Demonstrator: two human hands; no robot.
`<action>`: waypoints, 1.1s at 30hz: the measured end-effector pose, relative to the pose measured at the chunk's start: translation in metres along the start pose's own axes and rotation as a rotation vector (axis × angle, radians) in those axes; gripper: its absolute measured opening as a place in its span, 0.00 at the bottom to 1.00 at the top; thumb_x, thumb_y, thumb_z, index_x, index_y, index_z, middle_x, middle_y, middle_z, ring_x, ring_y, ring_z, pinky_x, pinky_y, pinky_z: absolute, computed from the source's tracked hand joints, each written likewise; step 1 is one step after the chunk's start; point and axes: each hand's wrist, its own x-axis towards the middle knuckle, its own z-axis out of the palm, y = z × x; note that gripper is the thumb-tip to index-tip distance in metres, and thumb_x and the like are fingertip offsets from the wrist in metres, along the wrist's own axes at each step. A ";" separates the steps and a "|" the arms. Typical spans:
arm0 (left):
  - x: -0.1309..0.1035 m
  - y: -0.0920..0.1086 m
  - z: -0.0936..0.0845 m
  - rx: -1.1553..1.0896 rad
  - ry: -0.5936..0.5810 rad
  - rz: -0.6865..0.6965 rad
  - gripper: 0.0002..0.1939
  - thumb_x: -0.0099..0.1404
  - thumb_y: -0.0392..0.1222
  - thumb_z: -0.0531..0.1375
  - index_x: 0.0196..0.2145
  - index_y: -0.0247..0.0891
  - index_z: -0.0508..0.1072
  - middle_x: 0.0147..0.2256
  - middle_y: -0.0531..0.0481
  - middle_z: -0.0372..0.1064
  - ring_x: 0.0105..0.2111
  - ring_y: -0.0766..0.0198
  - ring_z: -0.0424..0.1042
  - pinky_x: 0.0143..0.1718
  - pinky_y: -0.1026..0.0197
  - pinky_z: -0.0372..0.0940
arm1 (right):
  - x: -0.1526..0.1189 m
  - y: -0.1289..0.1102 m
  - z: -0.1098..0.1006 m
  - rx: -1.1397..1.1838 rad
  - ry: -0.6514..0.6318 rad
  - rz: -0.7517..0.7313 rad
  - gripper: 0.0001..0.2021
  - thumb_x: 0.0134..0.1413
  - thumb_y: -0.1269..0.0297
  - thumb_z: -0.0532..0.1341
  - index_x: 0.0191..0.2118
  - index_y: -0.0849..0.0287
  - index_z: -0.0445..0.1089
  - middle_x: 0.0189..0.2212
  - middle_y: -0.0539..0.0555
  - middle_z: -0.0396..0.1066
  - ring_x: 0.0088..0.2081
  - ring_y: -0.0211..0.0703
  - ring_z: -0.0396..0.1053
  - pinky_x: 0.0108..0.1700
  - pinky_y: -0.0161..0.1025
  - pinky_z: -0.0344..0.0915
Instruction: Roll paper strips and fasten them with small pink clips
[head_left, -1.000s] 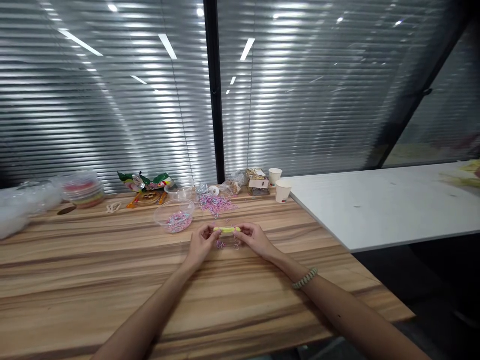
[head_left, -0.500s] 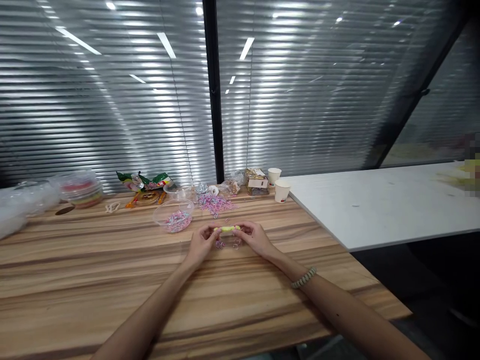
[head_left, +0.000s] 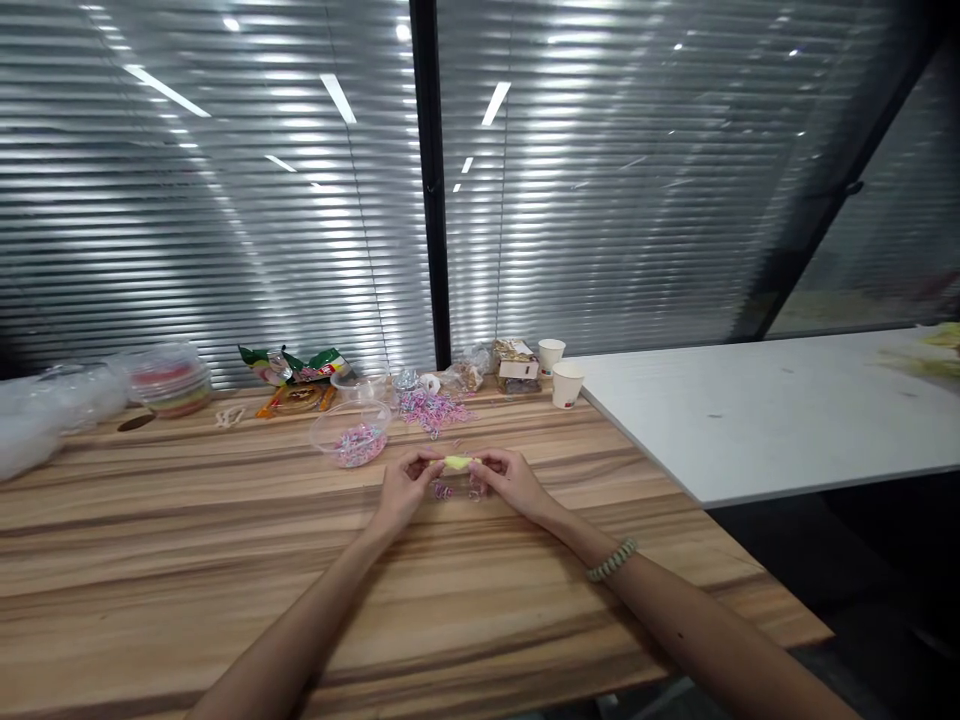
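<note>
Between my two hands, just above the wooden table (head_left: 225, 560), is a small pale yellow piece (head_left: 458, 462) that looks soft; its exact kind cannot be made out. My left hand (head_left: 405, 488) pinches one end with thumb and fingers. At the other end, my right hand (head_left: 514, 482) does the same, with a beaded bracelet (head_left: 612, 560) on that wrist. Small pink and purple bits (head_left: 442, 489) lie on the wood below the piece. Beyond my left hand stands a clear plastic bowl (head_left: 322, 432) partly filled with similar bits.
A loose pile of pink and purple bits (head_left: 433, 408) lies behind the bowl. Farther back are green snack packets (head_left: 322, 363), a small box (head_left: 517, 368) and two paper cups (head_left: 567, 385). Stacked tubs (head_left: 171, 380) stand left. A white table (head_left: 780, 430) adjoins at right.
The yellow piece has gone from a fairly straight strip to one that bulges downward in the middle. Both hands keep their pinch, nearly in place. The view has shifted slightly.
</note>
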 end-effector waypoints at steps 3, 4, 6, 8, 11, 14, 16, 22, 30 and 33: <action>-0.002 0.002 0.002 -0.054 -0.039 -0.080 0.19 0.46 0.46 0.61 0.34 0.30 0.68 0.29 0.46 0.68 0.27 0.67 0.66 0.29 0.66 0.62 | 0.000 -0.001 0.000 -0.001 0.037 0.005 0.33 0.37 0.44 0.49 0.43 0.68 0.60 0.30 0.55 0.65 0.24 0.12 0.57 0.26 0.14 0.57; -0.003 0.003 0.002 -0.070 -0.048 -0.098 0.21 0.47 0.46 0.61 0.37 0.30 0.68 0.29 0.46 0.68 0.27 0.67 0.66 0.28 0.66 0.62 | 0.000 -0.003 0.000 0.002 0.051 0.007 0.32 0.36 0.44 0.49 0.42 0.68 0.60 0.30 0.54 0.65 0.23 0.12 0.57 0.26 0.14 0.57; -0.004 0.003 0.003 -0.091 -0.053 -0.118 0.23 0.47 0.47 0.61 0.39 0.30 0.67 0.29 0.47 0.68 0.27 0.68 0.66 0.28 0.67 0.62 | 0.000 -0.005 0.001 0.009 0.080 0.007 0.32 0.36 0.44 0.50 0.41 0.68 0.60 0.28 0.54 0.65 0.23 0.13 0.57 0.26 0.14 0.57; -0.004 0.002 0.004 -0.097 -0.039 -0.132 0.23 0.46 0.47 0.61 0.38 0.29 0.67 0.28 0.47 0.68 0.26 0.68 0.66 0.27 0.67 0.61 | 0.000 -0.008 0.001 0.009 0.099 0.014 0.31 0.35 0.44 0.51 0.40 0.68 0.60 0.28 0.53 0.65 0.23 0.13 0.57 0.25 0.14 0.57; -0.003 0.002 0.004 -0.100 -0.014 -0.150 0.22 0.45 0.47 0.62 0.35 0.29 0.68 0.27 0.48 0.68 0.25 0.68 0.66 0.27 0.67 0.61 | -0.001 -0.011 0.002 -0.001 0.097 0.050 0.32 0.35 0.44 0.51 0.42 0.67 0.60 0.31 0.54 0.65 0.22 0.13 0.58 0.25 0.15 0.58; -0.003 0.003 0.004 -0.097 0.018 -0.155 0.21 0.44 0.46 0.62 0.33 0.28 0.68 0.27 0.48 0.68 0.26 0.68 0.66 0.28 0.67 0.61 | -0.002 -0.013 0.003 0.007 0.063 0.060 0.33 0.34 0.44 0.52 0.44 0.64 0.58 0.36 0.54 0.64 0.23 0.13 0.58 0.26 0.17 0.60; -0.002 0.004 0.003 -0.087 0.039 -0.152 0.20 0.44 0.46 0.63 0.33 0.28 0.68 0.27 0.48 0.68 0.26 0.68 0.66 0.28 0.67 0.61 | -0.003 -0.014 0.003 0.011 0.049 0.056 0.33 0.35 0.44 0.51 0.45 0.64 0.58 0.37 0.54 0.64 0.24 0.13 0.58 0.27 0.17 0.61; -0.003 0.005 0.003 -0.078 0.015 -0.164 0.21 0.44 0.46 0.63 0.33 0.28 0.68 0.25 0.49 0.67 0.25 0.69 0.65 0.27 0.68 0.60 | -0.003 -0.014 0.002 0.008 0.079 0.044 0.32 0.34 0.44 0.52 0.42 0.67 0.60 0.34 0.55 0.65 0.23 0.13 0.58 0.25 0.15 0.59; -0.007 0.005 0.003 -0.004 -0.139 -0.086 0.21 0.49 0.47 0.60 0.37 0.28 0.69 0.32 0.44 0.69 0.26 0.67 0.65 0.27 0.66 0.62 | -0.003 -0.014 0.002 -0.060 0.076 0.052 0.32 0.35 0.45 0.52 0.43 0.67 0.61 0.35 0.55 0.65 0.22 0.11 0.57 0.25 0.15 0.58; -0.005 0.002 0.003 0.045 -0.115 -0.071 0.20 0.49 0.47 0.60 0.35 0.27 0.71 0.31 0.44 0.69 0.26 0.67 0.65 0.27 0.66 0.61 | -0.003 -0.012 0.002 -0.042 0.049 0.021 0.33 0.35 0.45 0.52 0.44 0.68 0.60 0.36 0.56 0.65 0.24 0.11 0.57 0.26 0.15 0.57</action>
